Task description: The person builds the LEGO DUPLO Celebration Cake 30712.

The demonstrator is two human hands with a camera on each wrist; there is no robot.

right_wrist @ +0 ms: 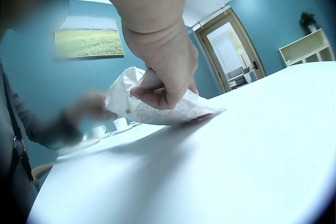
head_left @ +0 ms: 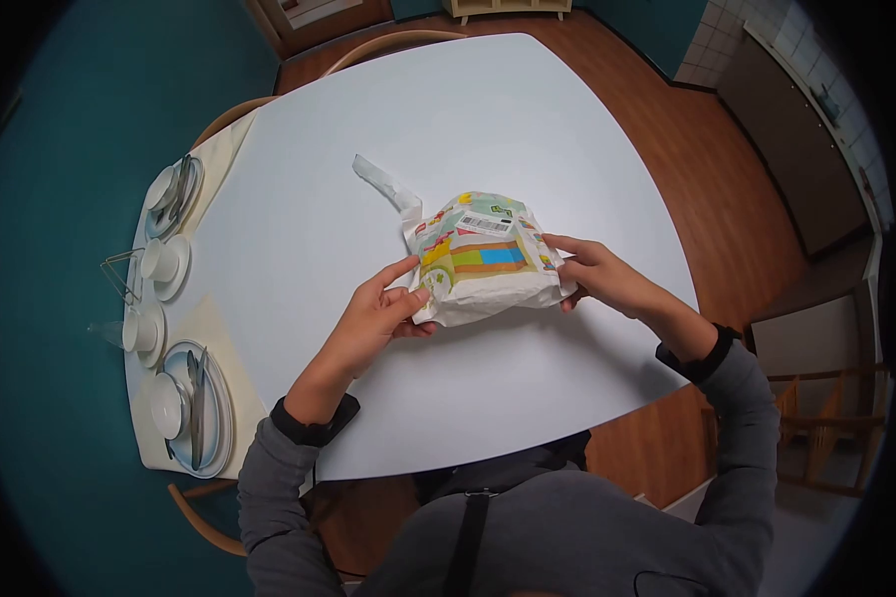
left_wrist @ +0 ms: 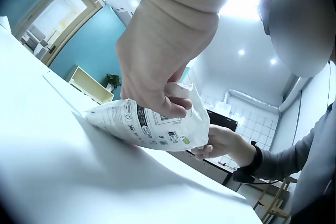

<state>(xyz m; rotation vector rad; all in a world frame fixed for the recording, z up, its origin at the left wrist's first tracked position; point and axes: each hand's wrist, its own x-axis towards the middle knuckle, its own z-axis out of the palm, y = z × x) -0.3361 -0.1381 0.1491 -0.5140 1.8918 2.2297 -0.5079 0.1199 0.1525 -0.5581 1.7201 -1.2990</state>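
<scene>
The left hand (head_left: pixel 373 323) and right hand (head_left: pixel 612 281) pinched opposite sides of a crinkled white bag (head_left: pixel 483 289), their grip closed on its edges. Yellow, green, blue and orange printing and a barcode label (head_left: pixel 485 225) covered it. It sat above the white desk (head_left: pixel 448 398); beyond, a torn-looking strip (head_left: pixel 380 181) stuck out.

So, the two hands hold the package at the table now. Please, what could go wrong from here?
The left hand and right hand each have a grip on a side of the package; it looks thin and creased, so an uneven pull might tear it. The strip sticking out beyond its far left side could snag. I cannot tell whether the package is open; if so, tilting might spill something.
</scene>
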